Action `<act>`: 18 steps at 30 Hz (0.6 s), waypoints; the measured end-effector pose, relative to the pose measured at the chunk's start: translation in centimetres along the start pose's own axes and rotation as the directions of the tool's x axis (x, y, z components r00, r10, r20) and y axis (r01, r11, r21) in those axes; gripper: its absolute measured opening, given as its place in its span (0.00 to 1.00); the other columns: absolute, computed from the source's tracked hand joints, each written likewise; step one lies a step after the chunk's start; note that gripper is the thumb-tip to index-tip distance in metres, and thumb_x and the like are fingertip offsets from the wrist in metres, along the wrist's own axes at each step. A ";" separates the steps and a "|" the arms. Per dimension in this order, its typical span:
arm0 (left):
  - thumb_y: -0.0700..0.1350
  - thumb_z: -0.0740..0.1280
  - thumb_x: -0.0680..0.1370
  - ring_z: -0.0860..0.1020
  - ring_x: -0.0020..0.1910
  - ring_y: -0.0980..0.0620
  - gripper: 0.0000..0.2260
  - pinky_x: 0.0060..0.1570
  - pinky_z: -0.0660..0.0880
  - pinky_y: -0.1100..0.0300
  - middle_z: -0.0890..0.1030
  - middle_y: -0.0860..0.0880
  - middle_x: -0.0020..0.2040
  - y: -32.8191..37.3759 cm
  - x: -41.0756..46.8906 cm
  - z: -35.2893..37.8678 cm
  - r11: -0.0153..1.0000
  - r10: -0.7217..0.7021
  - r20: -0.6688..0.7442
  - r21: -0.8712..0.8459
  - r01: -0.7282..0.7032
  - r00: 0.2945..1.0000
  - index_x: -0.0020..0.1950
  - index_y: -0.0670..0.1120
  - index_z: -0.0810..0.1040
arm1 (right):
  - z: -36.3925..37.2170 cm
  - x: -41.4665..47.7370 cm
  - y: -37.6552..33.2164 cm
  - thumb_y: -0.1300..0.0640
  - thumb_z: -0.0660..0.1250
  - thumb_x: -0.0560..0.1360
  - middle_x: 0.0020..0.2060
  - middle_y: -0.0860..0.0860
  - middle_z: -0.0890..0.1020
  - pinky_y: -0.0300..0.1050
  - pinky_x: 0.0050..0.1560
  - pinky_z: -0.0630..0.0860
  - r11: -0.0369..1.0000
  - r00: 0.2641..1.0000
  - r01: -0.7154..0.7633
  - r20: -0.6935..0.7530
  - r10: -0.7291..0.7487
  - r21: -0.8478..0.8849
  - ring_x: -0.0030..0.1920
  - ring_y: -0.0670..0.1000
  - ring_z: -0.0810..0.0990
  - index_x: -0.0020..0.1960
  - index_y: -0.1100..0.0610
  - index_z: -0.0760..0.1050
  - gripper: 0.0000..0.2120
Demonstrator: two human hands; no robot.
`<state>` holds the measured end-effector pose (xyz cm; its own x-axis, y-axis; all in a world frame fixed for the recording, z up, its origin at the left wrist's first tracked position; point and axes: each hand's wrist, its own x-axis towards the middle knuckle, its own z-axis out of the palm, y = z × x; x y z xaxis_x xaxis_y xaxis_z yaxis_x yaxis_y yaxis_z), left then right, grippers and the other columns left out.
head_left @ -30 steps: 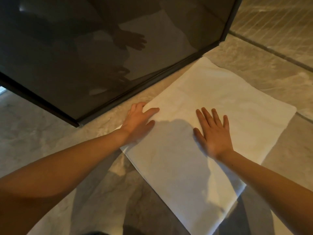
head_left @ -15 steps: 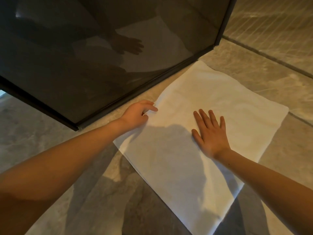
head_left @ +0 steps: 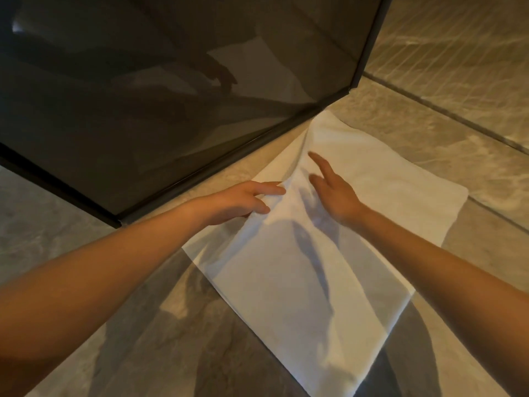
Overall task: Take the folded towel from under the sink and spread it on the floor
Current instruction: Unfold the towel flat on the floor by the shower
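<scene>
The white towel [head_left: 329,270] lies on the floor [head_left: 86,247], one layer lifted into a soft ridge running from its centre toward one o'clock, where its far corner meets the dark glass panel [head_left: 171,96]. It looks light, limp and thin, and probably slides easily on the smooth stone tiles; it will likely sag wherever it is not supported. The best hold seems to be a free edge or corner, pinched rather than pressed. The left hand [head_left: 243,200], at ten o'clock from the towel's centre, is partly closed, fingers [head_left: 269,190] curled on the raised edge. The right hand [head_left: 335,193], at twelve o'clock, is spread wide with nothing in its grasp, fingertips touching or just over the cloth.
</scene>
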<state>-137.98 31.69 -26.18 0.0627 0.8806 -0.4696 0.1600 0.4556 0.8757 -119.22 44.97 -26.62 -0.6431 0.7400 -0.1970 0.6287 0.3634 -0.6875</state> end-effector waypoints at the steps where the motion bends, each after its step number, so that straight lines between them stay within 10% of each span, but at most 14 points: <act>1: 0.40 0.65 0.80 0.65 0.73 0.61 0.19 0.52 0.72 0.76 0.69 0.68 0.69 0.5 0.0 0.5 0.999 0.033 0.067 -0.002 -0.033 0.997 0.68 0.55 0.77 | -0.4 1.0 -1.2 0.46 0.51 0.84 0.68 0.55 0.72 0.48 0.56 0.73 0.989 0.997 -0.040 0.064 0.031 0.145 0.59 0.54 0.76 0.76 0.40 0.58 0.20; 6: 0.43 0.64 0.80 0.74 0.66 0.58 0.17 0.57 0.76 0.65 0.75 0.62 0.67 2.4 -0.3 3.2 0.998 0.051 0.257 0.030 -0.061 0.965 0.68 0.55 0.77 | -1.6 4.0 -2.9 0.54 0.64 0.80 0.69 0.55 0.71 0.48 0.58 0.76 0.940 0.928 -0.319 0.238 0.285 0.118 0.63 0.58 0.75 0.72 0.55 0.67 0.21; 12: 0.36 0.65 0.79 0.63 0.75 0.55 0.23 0.71 0.68 0.53 0.63 0.60 0.77 2.2 -0.6 3.7 0.987 -0.066 0.174 -0.131 0.089 0.983 0.71 0.55 0.74 | -5.4 4.6 1.0 0.65 0.70 0.73 0.72 0.54 0.68 0.40 0.41 0.79 0.983 0.980 -0.182 0.081 0.182 -0.008 0.63 0.58 0.75 0.76 0.55 0.64 0.34; 18: 0.29 0.64 0.74 0.68 0.72 0.53 0.27 0.55 0.79 0.61 0.62 0.56 0.77 3.1 -1.3 4.8 0.882 -0.117 0.153 -0.439 0.173 0.981 0.70 0.50 0.74 | -9.0 2.9 3.7 0.62 0.74 0.70 0.75 0.53 0.63 0.49 0.61 0.74 0.992 0.994 0.056 0.104 -0.043 -0.117 0.68 0.57 0.70 0.78 0.44 0.58 0.42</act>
<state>-132.85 31.31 -23.41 0.1936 0.7910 -0.5804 -0.2804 0.6115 0.7399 -114.79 53.58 -23.43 -0.7118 0.6606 -0.2386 0.6390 0.4680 -0.6105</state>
